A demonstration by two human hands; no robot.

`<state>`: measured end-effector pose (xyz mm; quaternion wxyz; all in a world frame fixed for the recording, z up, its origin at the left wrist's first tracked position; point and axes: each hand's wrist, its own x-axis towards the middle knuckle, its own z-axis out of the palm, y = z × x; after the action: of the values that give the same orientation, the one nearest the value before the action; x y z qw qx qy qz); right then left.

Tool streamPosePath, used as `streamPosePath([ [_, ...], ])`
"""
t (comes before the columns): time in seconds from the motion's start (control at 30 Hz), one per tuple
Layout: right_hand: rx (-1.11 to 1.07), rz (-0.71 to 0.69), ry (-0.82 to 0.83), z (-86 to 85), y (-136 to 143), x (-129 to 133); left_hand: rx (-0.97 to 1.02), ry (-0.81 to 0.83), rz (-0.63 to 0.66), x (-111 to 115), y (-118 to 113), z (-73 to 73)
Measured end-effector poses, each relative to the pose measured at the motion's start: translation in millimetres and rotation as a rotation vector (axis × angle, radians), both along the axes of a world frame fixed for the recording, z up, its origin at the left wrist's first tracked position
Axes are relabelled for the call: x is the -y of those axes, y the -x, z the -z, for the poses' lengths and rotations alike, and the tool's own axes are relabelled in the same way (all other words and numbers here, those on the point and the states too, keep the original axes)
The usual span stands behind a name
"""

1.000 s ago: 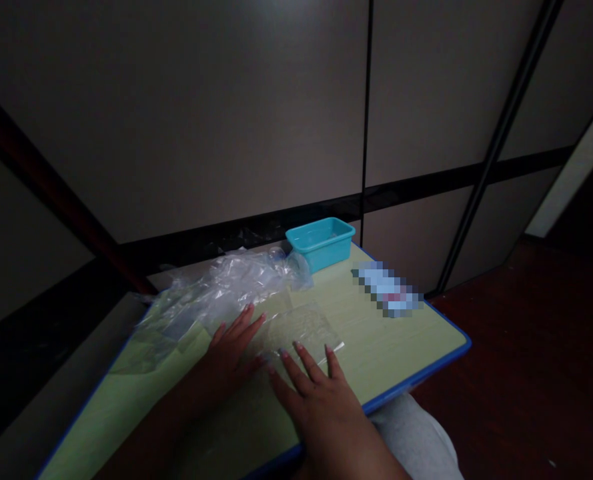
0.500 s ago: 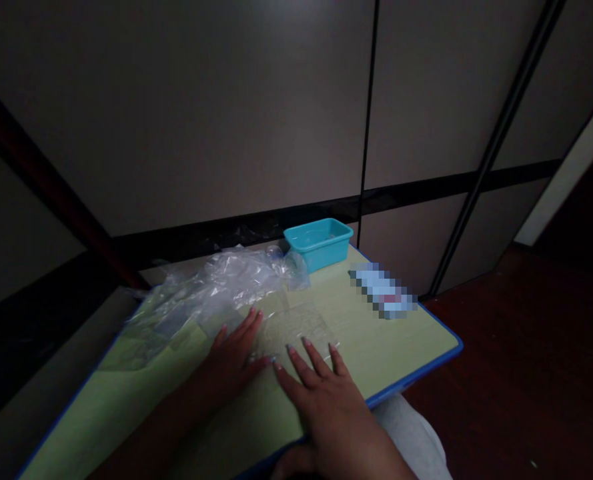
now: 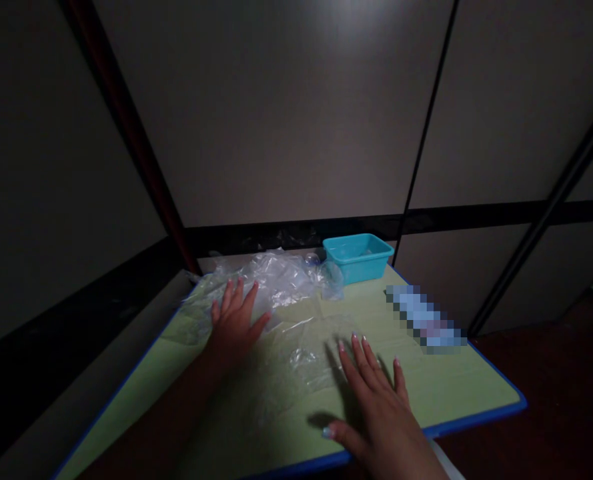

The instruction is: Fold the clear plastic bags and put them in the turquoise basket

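Note:
A clear plastic bag (image 3: pixel 306 357) lies spread over the middle of the yellow-green tabletop (image 3: pixel 456 380), between my two hands. My left hand (image 3: pixel 233 323) has its fingers spread and reaches to the near edge of a heap of crumpled clear plastic bags (image 3: pixel 281 273); whether it presses on them I cannot tell. To the right of the single bag, my right hand (image 3: pixel 376 397) is held with fingers stretched and thumb apart, casting a shadow on the table. Neither hand grips anything.
At the back of the table stands a turquoise plastic basket (image 3: pixel 359 260) with something clear inside. A pixelated light-blue item (image 3: pixel 426 320) lies along the right side. Blue edging (image 3: pixel 481 417) borders the tabletop. Cabinet panels (image 3: pixel 296 133) rise directly behind it.
My hands have moved apart, the left toward the heap of bags and the right off to the right. The view has turned left, and the single bag now shows between them.

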<state>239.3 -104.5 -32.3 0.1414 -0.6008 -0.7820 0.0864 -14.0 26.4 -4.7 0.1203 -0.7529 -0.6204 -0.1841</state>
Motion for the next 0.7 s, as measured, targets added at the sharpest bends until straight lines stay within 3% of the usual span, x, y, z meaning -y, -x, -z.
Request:
streamPosePath([
  [0.1,0.0,-0.155,0.028,-0.5,6.6,1.0,0.004,-0.002,-0.077,1.1,2.2,-3.8],
  [0.17,0.006,-0.177,0.028,-3.1,7.2,1.7,-0.006,0.035,-0.073,3.2,1.3,-3.1],
  [0.37,-0.068,0.203,-0.181,-14.1,-3.8,4.5,0.022,0.059,-0.076,5.8,1.0,-2.2],
  [0.43,-0.075,0.23,-0.217,-14.0,-8.1,4.9,0.04,0.058,-0.021,6.2,0.0,-4.0],
  [0.6,0.056,-0.237,-0.024,-7.5,-12.5,8.0,0.011,0.225,0.336,16.0,-9.4,-2.9],
  [0.7,0.125,-0.248,-0.015,-5.8,-11.9,13.3,-0.023,0.285,0.653,29.2,-17.8,-3.4],
])
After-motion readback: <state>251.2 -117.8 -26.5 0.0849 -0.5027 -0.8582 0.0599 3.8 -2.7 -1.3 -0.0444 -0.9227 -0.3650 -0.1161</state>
